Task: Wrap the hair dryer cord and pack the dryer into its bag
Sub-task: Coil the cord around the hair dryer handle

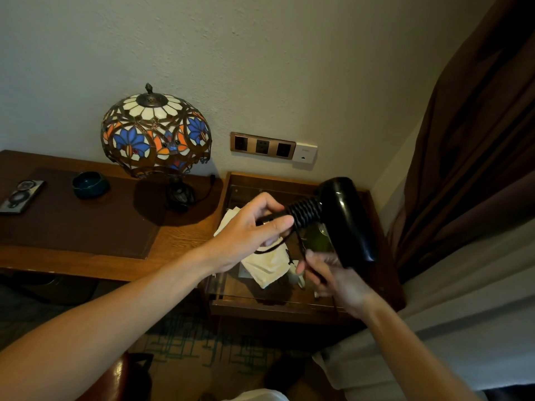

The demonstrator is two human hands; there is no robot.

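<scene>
A black hair dryer (344, 218) is held in the air above a glass-topped side table (292, 308). Its black cord (305, 212) is wound in several tight turns around the handle. My left hand (254, 227) grips the end of the handle, over the cord. My right hand (333, 276) is below the dryer's barrel, fingers closed around a loose stretch of cord. A cream cloth bag (266, 264) lies flat on the glass, under my hands and partly hidden by them.
A stained-glass lamp (156, 134) stands on the wooden desk (179, 241) to the left, with a dark bowl (91, 185) and a small tray (20, 196). Wall sockets (262, 146) are behind. A brown curtain (477, 140) hangs at right.
</scene>
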